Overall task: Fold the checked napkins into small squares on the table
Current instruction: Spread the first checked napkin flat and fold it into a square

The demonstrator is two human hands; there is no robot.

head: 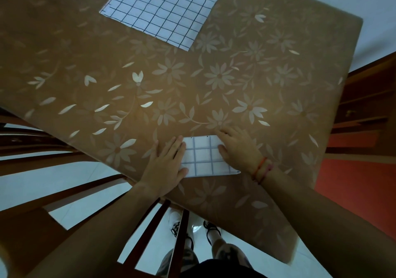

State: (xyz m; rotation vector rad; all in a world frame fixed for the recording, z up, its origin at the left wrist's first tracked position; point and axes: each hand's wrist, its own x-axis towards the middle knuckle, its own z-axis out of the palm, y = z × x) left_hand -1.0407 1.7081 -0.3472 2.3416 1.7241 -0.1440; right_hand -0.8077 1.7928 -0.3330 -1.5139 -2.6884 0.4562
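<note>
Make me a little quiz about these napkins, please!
1. True or false: the left hand and right hand both touch the folded napkin.
2. How many checked napkins lie on the table? A one, B two, C four.
3. Fill in: the big napkin lies ___ from the person than the folded one.
Key: 1 true; 2 B; 3 farther.

Red and pink string bracelets [262,170], bare forearms [321,213]

Floral table [267,68]: folded napkin [203,155], flat napkin [165,8]
</note>
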